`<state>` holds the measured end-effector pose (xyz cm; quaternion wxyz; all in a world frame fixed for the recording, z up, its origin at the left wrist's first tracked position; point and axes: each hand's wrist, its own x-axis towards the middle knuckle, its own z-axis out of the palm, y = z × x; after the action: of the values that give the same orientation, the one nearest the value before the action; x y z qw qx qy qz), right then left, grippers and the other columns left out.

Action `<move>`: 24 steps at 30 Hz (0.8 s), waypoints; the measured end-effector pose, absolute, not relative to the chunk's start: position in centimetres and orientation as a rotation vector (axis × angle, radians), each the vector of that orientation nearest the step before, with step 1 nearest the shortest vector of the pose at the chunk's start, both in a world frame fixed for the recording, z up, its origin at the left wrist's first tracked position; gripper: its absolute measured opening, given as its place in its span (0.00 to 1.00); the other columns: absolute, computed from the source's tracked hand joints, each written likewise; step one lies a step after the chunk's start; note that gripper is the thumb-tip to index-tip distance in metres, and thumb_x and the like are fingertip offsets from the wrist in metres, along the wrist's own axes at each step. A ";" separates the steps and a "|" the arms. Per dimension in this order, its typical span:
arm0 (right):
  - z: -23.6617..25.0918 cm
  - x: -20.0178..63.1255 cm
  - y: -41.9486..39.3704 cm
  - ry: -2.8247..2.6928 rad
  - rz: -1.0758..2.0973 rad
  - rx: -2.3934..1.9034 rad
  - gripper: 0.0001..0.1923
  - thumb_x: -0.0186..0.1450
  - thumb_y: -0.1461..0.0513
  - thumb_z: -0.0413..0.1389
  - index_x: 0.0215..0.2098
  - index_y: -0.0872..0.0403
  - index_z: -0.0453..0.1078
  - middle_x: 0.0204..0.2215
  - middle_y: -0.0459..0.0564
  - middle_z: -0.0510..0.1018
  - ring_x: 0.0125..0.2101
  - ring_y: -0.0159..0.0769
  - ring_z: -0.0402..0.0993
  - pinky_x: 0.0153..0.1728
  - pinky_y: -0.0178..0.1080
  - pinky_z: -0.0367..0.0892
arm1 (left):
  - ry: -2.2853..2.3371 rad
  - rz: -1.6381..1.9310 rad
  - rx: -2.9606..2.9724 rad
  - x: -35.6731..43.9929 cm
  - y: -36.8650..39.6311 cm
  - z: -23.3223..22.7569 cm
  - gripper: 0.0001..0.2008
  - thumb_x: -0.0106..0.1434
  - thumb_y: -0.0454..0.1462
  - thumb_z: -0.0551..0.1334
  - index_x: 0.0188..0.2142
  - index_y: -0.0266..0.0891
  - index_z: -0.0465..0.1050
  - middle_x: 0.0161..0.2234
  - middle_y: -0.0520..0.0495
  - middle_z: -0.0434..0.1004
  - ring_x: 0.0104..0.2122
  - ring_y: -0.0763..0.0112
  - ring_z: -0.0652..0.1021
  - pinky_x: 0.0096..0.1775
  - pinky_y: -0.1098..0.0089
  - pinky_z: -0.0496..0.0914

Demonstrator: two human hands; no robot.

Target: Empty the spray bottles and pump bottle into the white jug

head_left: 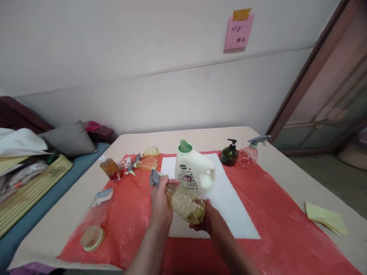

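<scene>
Both my hands hold a yellowish clear spray bottle, tilted on its side over a white sheet. My left hand is closed round its neck, just below the grey spray head. At the bottle's base, my right hand grips from the right, with some fingers hidden behind it. Directly beyond stands a large white jug with a handle and a printed label. Its mouth is uncapped, and a green spout shows inside the rim.
Left lie two spray bottles, one yellow and one orange, near an amber bottle. A round lidded jar is front left. Right stand a dark green pump bottle and pink spray bottle. Red plastic sheeting covers the table.
</scene>
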<state>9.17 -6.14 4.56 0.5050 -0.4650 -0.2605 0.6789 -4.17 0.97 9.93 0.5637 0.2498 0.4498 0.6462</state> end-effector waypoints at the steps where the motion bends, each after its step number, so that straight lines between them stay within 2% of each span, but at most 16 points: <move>1: 4.6 9.0 -6.2 -0.630 1.620 -1.112 0.34 0.58 0.37 0.54 0.49 0.54 0.69 0.37 0.56 0.80 0.29 0.38 0.76 0.28 0.39 0.66 | 1.066 1.506 0.579 -4.2 1.0 9.9 0.14 0.54 0.46 0.67 0.26 0.35 0.73 0.27 0.45 0.80 0.27 0.66 0.78 0.33 0.67 0.70; 3: 4.7 8.8 -6.2 -0.647 1.540 -1.070 0.36 0.51 0.44 0.65 0.53 0.48 0.66 0.51 0.56 0.75 0.38 0.42 0.77 0.30 0.39 0.68 | 1.071 1.505 0.570 -4.4 1.1 9.8 0.14 0.54 0.46 0.67 0.27 0.36 0.74 0.28 0.45 0.80 0.26 0.68 0.77 0.33 0.68 0.70; 5: 4.8 8.7 -6.3 -0.672 1.480 -1.038 0.42 0.43 0.52 0.71 0.55 0.44 0.64 0.57 0.54 0.71 0.44 0.46 0.76 0.33 0.40 0.69 | 1.073 1.512 0.564 -4.6 1.2 9.7 0.14 0.54 0.46 0.67 0.27 0.36 0.74 0.28 0.46 0.80 0.26 0.68 0.77 0.33 0.68 0.70; 6: 4.8 8.7 -6.4 -0.683 1.478 -1.034 0.43 0.42 0.53 0.72 0.55 0.45 0.64 0.55 0.54 0.72 0.43 0.46 0.76 0.32 0.40 0.69 | 1.071 1.506 0.557 -4.7 1.2 9.8 0.14 0.54 0.46 0.67 0.27 0.36 0.74 0.27 0.45 0.80 0.26 0.68 0.77 0.33 0.68 0.70; 8: 4.9 8.7 -6.4 -0.702 1.518 -1.062 0.38 0.48 0.49 0.68 0.54 0.48 0.64 0.44 0.53 0.78 0.35 0.42 0.78 0.30 0.40 0.68 | 1.062 1.489 0.537 -4.8 1.1 9.8 0.15 0.53 0.46 0.68 0.27 0.36 0.74 0.27 0.45 0.80 0.26 0.67 0.78 0.33 0.67 0.70; 11: 5.0 8.6 -6.6 -0.719 1.614 -1.122 0.31 0.58 0.41 0.58 0.50 0.52 0.67 0.29 0.48 0.78 0.25 0.35 0.75 0.27 0.37 0.65 | 1.052 1.491 0.509 -4.9 1.1 9.9 0.16 0.52 0.47 0.70 0.27 0.35 0.74 0.27 0.46 0.80 0.25 0.68 0.78 0.33 0.67 0.70; 18: 4.5 8.1 -6.6 -0.700 1.716 -1.104 0.29 0.60 0.38 0.53 0.39 0.55 0.69 0.27 0.50 0.80 0.21 0.31 0.74 0.24 0.34 0.62 | 1.074 1.468 0.556 -5.1 1.3 9.8 0.16 0.52 0.47 0.70 0.28 0.35 0.74 0.30 0.44 0.81 0.27 0.67 0.78 0.34 0.67 0.69; 21: 4.2 8.2 -6.4 -0.713 1.665 -1.098 0.29 0.58 0.40 0.58 0.43 0.54 0.67 0.30 0.50 0.80 0.24 0.33 0.75 0.26 0.35 0.64 | 1.143 1.439 0.569 -5.1 1.3 9.8 0.20 0.52 0.50 0.69 0.34 0.36 0.75 0.34 0.43 0.80 0.31 0.65 0.79 0.36 0.66 0.68; 24: 3.9 8.2 -6.1 -0.796 1.510 -1.142 0.34 0.52 0.44 0.65 0.49 0.52 0.64 0.32 0.50 0.79 0.28 0.37 0.75 0.29 0.39 0.66 | 1.230 1.353 0.572 -5.0 1.0 9.7 0.27 0.51 0.55 0.69 0.42 0.39 0.73 0.36 0.44 0.79 0.32 0.67 0.78 0.35 0.68 0.66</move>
<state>8.16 -6.11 3.88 0.5177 -0.4757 -0.3318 0.6291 -4.97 1.01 9.69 0.5752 0.2441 0.5251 0.5777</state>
